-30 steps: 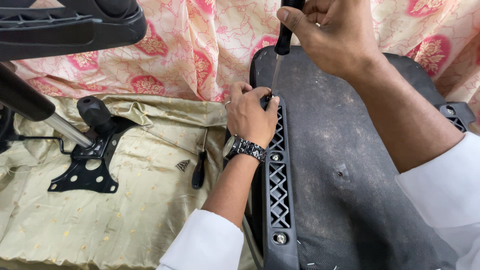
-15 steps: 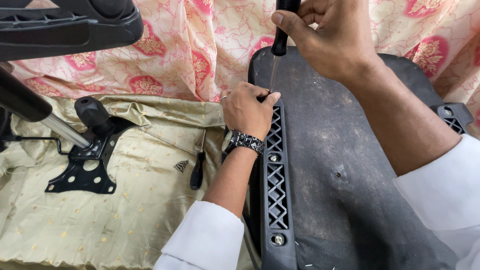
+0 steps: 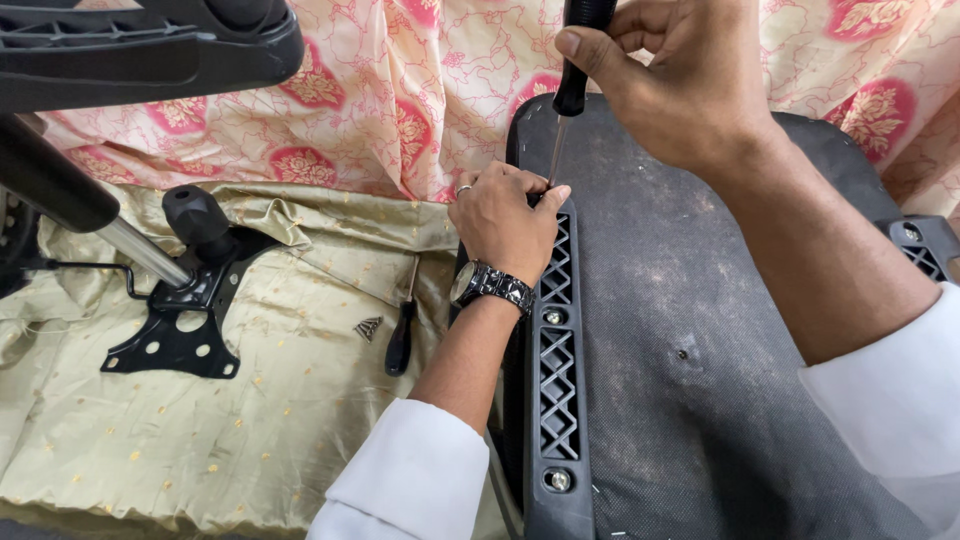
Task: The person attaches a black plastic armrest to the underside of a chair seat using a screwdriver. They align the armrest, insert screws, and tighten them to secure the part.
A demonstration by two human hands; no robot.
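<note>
An upturned office chair seat (image 3: 700, 330) with a dusty black fabric underside fills the right half of the head view. A black plastic latticed armrest bracket (image 3: 557, 380) runs along its left edge, with screws in it. My left hand (image 3: 505, 225), with a ring and a dark metal wristwatch, rests on the bracket's top end, fingers pinched around the tip of a screwdriver (image 3: 570, 90). My right hand (image 3: 680, 80) grips the screwdriver's black handle from above, with the shaft pointing down at the bracket.
A second screwdriver (image 3: 402, 335) lies on the gold-green cloth (image 3: 250, 420) beside my left forearm. A black chair tilt mechanism (image 3: 185, 310) with gas cylinder (image 3: 90, 215) lies at left. A black chair part (image 3: 140, 50) overhangs the top left. Pink floral fabric (image 3: 400, 100) lies behind.
My right hand and the screwdriver have shifted slightly left and down. My left hand has stayed at the bracket's top, and its fingers now pinch the tip.
</note>
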